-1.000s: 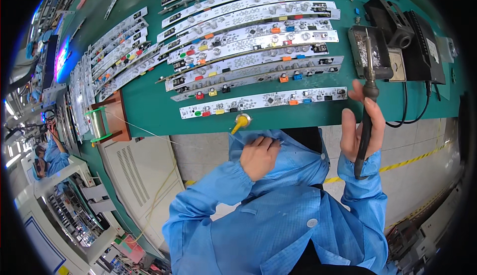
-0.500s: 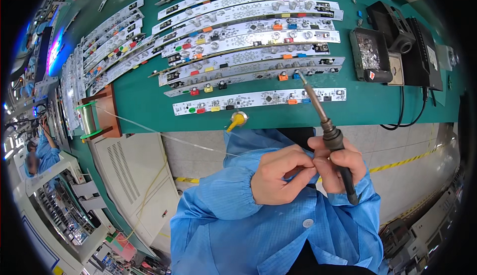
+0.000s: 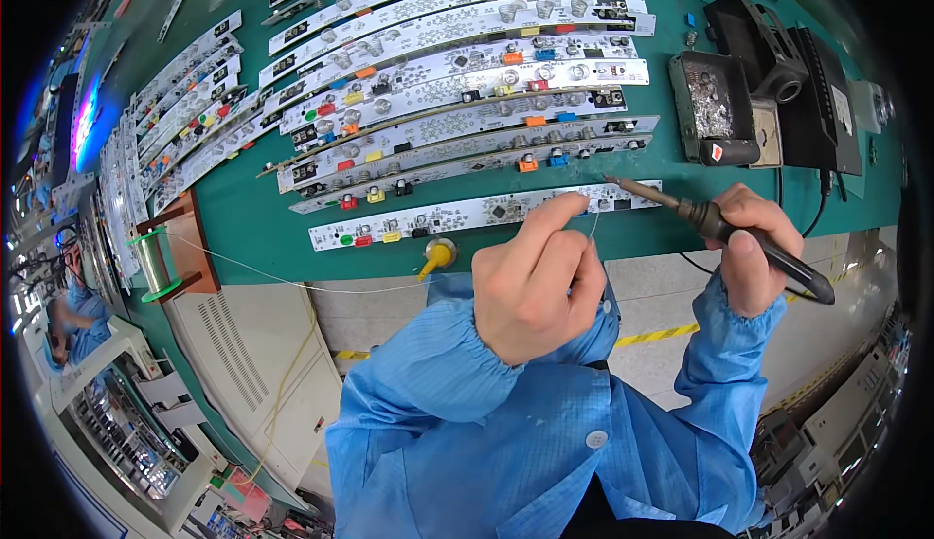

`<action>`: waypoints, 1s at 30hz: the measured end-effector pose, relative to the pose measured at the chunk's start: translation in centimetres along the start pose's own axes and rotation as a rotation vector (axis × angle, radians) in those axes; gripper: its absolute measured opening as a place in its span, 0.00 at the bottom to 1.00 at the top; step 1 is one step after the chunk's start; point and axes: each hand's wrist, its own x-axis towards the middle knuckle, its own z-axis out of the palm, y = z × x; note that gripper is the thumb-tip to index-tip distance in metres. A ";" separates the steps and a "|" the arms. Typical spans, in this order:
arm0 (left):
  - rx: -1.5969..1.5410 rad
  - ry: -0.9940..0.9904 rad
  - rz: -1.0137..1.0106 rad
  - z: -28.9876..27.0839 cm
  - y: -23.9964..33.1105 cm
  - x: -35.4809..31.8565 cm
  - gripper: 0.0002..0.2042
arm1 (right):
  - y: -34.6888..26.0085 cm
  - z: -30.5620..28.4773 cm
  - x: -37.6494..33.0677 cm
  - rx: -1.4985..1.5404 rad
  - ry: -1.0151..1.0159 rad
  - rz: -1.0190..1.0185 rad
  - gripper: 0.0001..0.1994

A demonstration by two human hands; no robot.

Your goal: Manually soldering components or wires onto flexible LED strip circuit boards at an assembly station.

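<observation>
My right hand (image 3: 757, 247) grips a soldering iron (image 3: 696, 212) by its dark handle. The iron's tip points left over the right end of the nearest long white circuit board (image 3: 457, 218). Fingers curled, my left hand (image 3: 537, 281) pinches a thin strand of solder wire (image 3: 594, 226), which sticks up by the board. That hand covers part of the board's front edge. Green, red, yellow and black connectors sit along the board's left half. A spool of solder wire (image 3: 154, 267) on a brown wooden stand trails its strand toward my left sleeve.
Rows of similar boards (image 3: 438, 82) lie behind on the green table (image 3: 248, 237). At the right are a dark tray of metallic bits (image 3: 710, 101), a black iron holder (image 3: 754, 43) and a black box (image 3: 822, 101). A yellow-tipped fitting (image 3: 438, 257) sits at the front edge.
My hands were together near my chest. They have moved apart and forward to the near board, and the iron has swung from upright to slanting leftward. The view has shifted slightly.
</observation>
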 end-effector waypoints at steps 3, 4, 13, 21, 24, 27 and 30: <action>0.039 0.012 0.025 0.7 -0.6 -0.3 0.07 | 0.6 -0.6 0.3 -0.036 -0.036 -0.009 0.14; 0.045 0.034 0.051 0.9 -0.8 -0.5 0.07 | 0.8 -0.6 0.5 -0.021 -0.067 -0.018 0.13; 0.085 0.104 0.084 1.4 -0.8 -0.3 0.07 | 0.8 -0.6 0.7 0.011 -0.044 0.029 0.10; 0.105 0.118 0.093 1.9 -0.6 -0.4 0.07 | 1.0 -0.4 1.1 -0.001 -0.085 0.026 0.09; 0.108 0.129 0.085 2.0 -0.6 -0.3 0.08 | 0.9 -0.3 1.4 0.007 -0.099 0.036 0.08; 0.117 0.149 0.099 2.0 -0.8 -0.2 0.08 | 1.0 -0.5 1.5 0.002 -0.101 0.038 0.08; 0.117 0.131 0.084 2.0 -0.6 -0.3 0.08 | 1.3 -0.9 1.4 0.018 -0.075 0.054 0.08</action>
